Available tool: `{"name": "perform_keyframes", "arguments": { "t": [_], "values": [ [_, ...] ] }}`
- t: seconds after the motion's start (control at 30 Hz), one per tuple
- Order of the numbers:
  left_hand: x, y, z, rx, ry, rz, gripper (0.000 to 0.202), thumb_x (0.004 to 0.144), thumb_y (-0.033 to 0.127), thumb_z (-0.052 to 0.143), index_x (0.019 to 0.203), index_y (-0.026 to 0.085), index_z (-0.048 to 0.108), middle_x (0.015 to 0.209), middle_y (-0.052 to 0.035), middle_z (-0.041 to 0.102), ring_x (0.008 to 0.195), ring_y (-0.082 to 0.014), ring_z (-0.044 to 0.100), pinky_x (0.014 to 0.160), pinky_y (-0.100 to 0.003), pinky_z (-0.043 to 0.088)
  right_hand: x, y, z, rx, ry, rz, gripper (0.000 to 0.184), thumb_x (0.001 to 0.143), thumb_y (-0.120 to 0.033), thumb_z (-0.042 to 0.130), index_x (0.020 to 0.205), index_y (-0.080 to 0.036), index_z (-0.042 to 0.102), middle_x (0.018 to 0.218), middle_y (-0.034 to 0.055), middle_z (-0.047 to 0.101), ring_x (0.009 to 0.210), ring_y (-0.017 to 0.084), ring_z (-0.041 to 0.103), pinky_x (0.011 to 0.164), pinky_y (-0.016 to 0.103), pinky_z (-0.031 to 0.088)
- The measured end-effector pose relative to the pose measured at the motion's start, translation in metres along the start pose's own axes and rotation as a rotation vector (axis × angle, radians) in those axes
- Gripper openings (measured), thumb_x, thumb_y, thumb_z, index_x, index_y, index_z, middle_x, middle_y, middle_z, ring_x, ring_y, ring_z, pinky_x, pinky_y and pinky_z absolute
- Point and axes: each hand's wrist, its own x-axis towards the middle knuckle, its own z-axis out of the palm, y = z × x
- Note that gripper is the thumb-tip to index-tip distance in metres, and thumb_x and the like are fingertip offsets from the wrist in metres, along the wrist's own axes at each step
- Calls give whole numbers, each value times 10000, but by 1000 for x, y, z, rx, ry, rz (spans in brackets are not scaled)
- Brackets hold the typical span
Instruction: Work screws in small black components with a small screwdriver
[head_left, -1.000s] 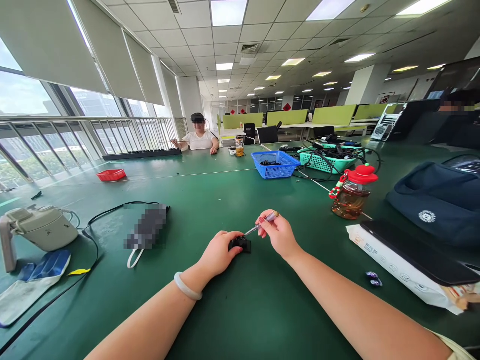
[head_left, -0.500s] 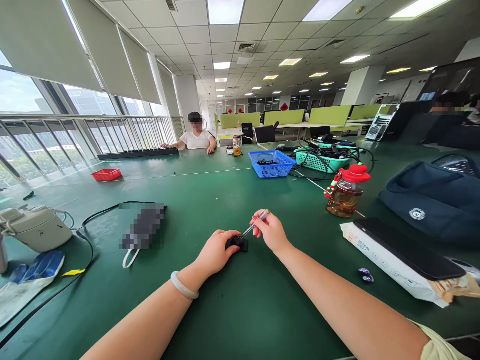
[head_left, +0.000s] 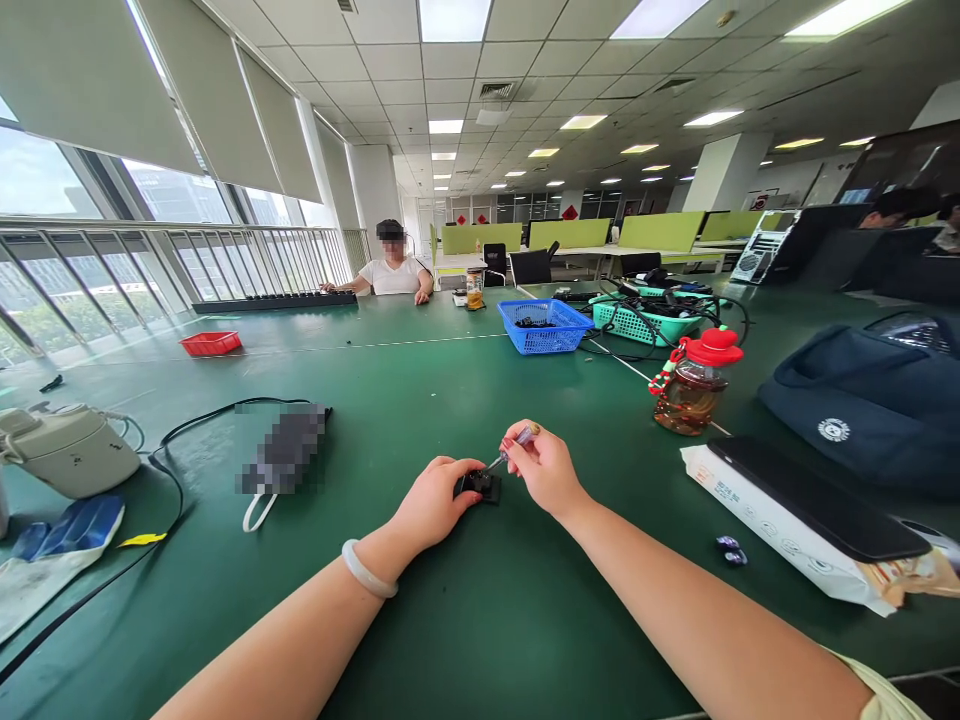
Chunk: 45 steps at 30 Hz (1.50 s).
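Black part [head_left: 480,486] gripped by the left hand [head_left: 431,505]; the right hand [head_left: 544,465] pinches a screwdriver [head_left: 511,446] whose tip could slip off it.

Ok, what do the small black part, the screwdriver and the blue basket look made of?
Small black part: likely matte moulded plastic, dull black. Screwdriver: bright metal shaft, translucent handle, probably plastic. Blue basket: glossy plastic, with an open moulded lattice.
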Motion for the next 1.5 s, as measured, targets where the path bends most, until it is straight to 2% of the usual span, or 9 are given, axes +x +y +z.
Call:
{"name": "perform_keyframes", "arguments": {
  "t": [0.13,0.37,0.53,0.77,0.9,1.07,1.27,1.37,1.5],
  "values": [
    [0,-2,1,6,-2,13,364,840,224,604,1200,260,639,1088,-64,678,1108,-242,576,1006,-378,467,1,3,2,6,3,2,308,804,-509,631,743,-219,546,655,-1,582,516,132,543,495,269,463],
    [-1,-1,-1,18,-10,-20,352,850,254,606,1200,247,646,1110,-82,669,1121,-249,576,1016,-379,461,10,4,1,139,153,81,401,756,-590,673,789,-224,513,572,-39,535,458,117,504,444,253,426],
    [-1,-3,-1,10,-10,-12,349,852,255,606,1198,247,646,1118,-82,673,1130,-250,568,1019,-385,457,5,-4,-2,149,135,38,381,789,-579,641,780,-218,520,658,-11,585,486,112,526,455,253,438],
    [-1,-6,-2,-13,-17,9,361,842,248,622,1202,251,643,1088,-62,671,1099,-238,573,1006,-374,466,4,0,2,117,49,30,363,816,-559,624,783,-211,527,721,5,605,503,104,534,466,247,431],
    [3,-10,-3,-23,-21,6,361,840,268,632,1201,265,646,1085,-65,656,1094,-239,570,1001,-384,470,5,-1,1,122,37,51,359,823,-555,620,767,-211,538,680,-3,583,512,108,530,474,248,418],
    [6,-12,-5,-5,-36,14,369,848,262,635,1216,267,642,1114,-72,647,1100,-232,565,1019,-376,457,13,6,2,244,108,159,361,770,-535,686,752,-210,529,634,-20,574,480,97,500,465,244,402],
    [7,-10,-10,17,-53,27,364,851,240,637,1214,261,643,1114,-61,674,1127,-235,550,1031,-375,449,26,21,3,459,213,360,407,649,-509,779,704,-206,513,568,-22,579,423,84,453,409,231,342],
    [7,-9,-11,23,-57,30,357,852,239,638,1208,259,645,1117,-60,679,1135,-235,548,1032,-374,449,29,25,0,529,222,431,438,581,-481,826,710,-207,510,562,-17,592,421,88,458,399,231,331],
    [7,-7,-11,27,-54,37,361,844,239,640,1205,254,645,1109,-61,683,1133,-236,548,1028,-379,453,31,27,-2,524,195,443,436,581,-477,827,714,-208,510,566,-8,602,412,94,455,388,241,323]
  ]
}}
